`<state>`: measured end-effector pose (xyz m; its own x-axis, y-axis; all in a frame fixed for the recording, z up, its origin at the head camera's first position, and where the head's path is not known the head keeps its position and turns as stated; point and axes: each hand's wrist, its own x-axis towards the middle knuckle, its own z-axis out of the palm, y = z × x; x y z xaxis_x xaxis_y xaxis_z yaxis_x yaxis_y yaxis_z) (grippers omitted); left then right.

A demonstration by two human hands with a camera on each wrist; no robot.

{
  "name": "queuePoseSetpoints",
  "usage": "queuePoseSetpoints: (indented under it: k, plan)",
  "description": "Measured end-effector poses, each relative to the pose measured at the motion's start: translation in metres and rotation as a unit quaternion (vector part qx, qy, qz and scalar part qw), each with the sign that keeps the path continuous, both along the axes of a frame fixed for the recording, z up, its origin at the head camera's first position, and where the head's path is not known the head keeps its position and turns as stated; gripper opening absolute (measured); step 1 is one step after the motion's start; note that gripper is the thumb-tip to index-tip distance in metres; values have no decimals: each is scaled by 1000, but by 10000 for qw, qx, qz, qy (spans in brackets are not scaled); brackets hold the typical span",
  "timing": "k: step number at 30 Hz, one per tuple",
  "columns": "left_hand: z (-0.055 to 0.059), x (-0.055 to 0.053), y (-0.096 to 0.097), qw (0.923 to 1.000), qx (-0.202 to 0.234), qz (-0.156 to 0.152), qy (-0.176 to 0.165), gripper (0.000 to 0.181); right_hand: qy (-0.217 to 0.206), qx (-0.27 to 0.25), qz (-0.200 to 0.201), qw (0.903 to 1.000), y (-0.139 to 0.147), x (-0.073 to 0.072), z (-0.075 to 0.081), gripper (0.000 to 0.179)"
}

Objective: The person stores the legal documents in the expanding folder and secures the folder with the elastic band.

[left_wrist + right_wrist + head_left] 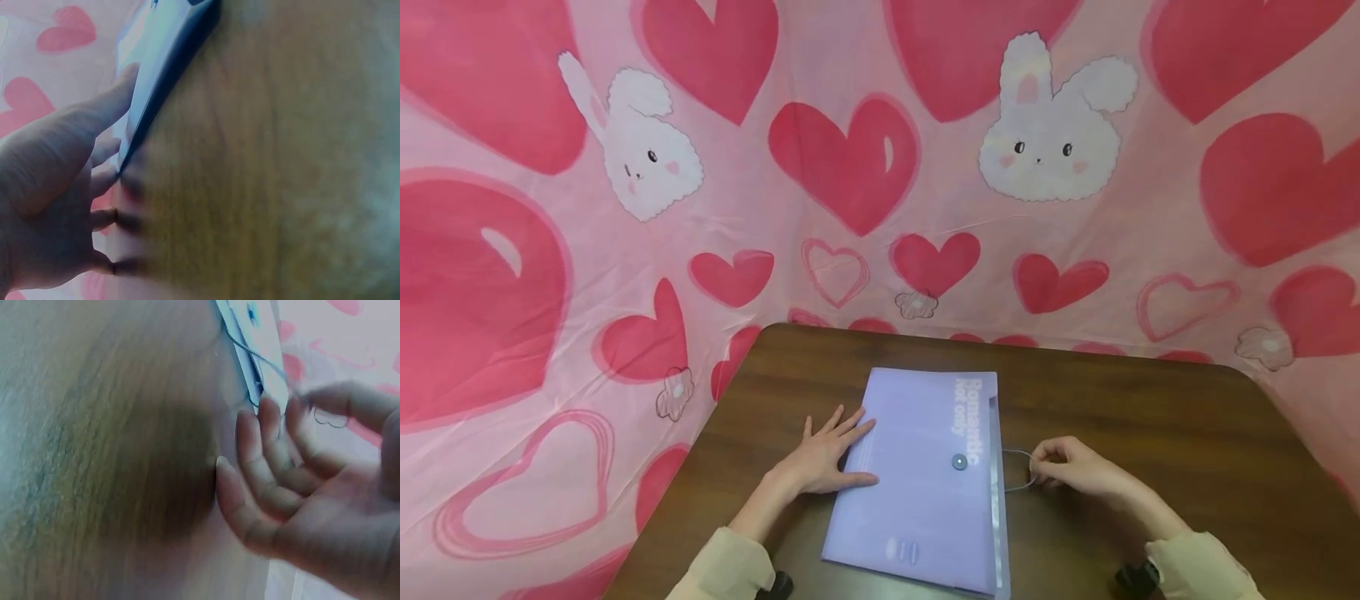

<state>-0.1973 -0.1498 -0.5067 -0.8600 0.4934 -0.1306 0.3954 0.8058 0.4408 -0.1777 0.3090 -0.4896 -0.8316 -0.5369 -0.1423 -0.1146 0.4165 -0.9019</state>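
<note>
A lavender file folder (917, 492) with white lettering lies flat on the brown table, its opening edge toward the right. My left hand (823, 454) rests on its left edge, fingers spread and straight, the thumb on the cover. From the folder's right edge a thin grey elastic cord (1017, 451) stretches out in a loop. My right hand (1071, 465) pinches the end of that loop between thumb and index finger; the right wrist view shows the cord (265, 359) running to the fingertips. A round grey button (959, 462) sits on the cover near the right edge.
The wooden table (1150, 400) has rounded far corners. A pink cloth (940, 208) with red hearts and white rabbits hangs behind it and along its left side. Dark bands (1138, 577) circle both wrists below light sleeves.
</note>
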Motion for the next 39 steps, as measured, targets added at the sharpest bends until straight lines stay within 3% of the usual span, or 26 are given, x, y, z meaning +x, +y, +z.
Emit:
queuePoseSetpoints:
  k: [2, 4, 6, 9, 11, 14, 20, 25, 28, 30, 35, 39]
  plan:
    - [-1, 1, 0, 10000, -12, -4, -16, 95, -209, -434, 200, 9986, -3, 5, 6, 23]
    - [-2, 1, 0, 10000, -3, -2, -2, 95, -145, -734, 320, 9967, -8, 9, 8, 24]
    - [-2, 1, 0, 10000, -12, -11, 4, 95, 308, -839, 398, 9952, -15, 10, 6, 25]
    - [-3, 0, 0, 10000, -17, -48, 3, 95, 1157, -415, 161, 9923, -26, 12, 0, 19]
    - [-3, 0, 0, 10000, -9, -71, -2, 95, 1694, 110, -139, 9854, -34, 14, -4, 12]
    - [-4, -1, 0, 10000, 9, -64, -16, 95, 2147, 688, -566, 9726, -44, 18, -9, 13]
    - [-4, 0, -1, 10000, 48, -35, -42, 95, 2983, 1333, -974, 9401, -63, 25, -12, 28]
    - [-5, 1, -1, 10000, 58, -22, -18, 95, 3794, 2450, -469, 8910, -74, 25, -9, 39]
    - [-7, 0, -1, 10000, 43, -48, 3, 95, 4066, 2700, -86, 8728, -77, 22, -11, 40]
    - [-8, 0, -1, 10000, 39, -57, 8, 95, 4039, 2728, 55, 8732, -79, 19, -11, 39]
    - [-8, 0, -2, 10000, 45, -27, 13, 95, 3729, 2774, 199, 8852, -86, 13, -6, 41]
    - [-7, 0, -1, 9999, 34, -76, 96, 95, 3847, 2721, 407, 8811, -90, 6, -3, 36]
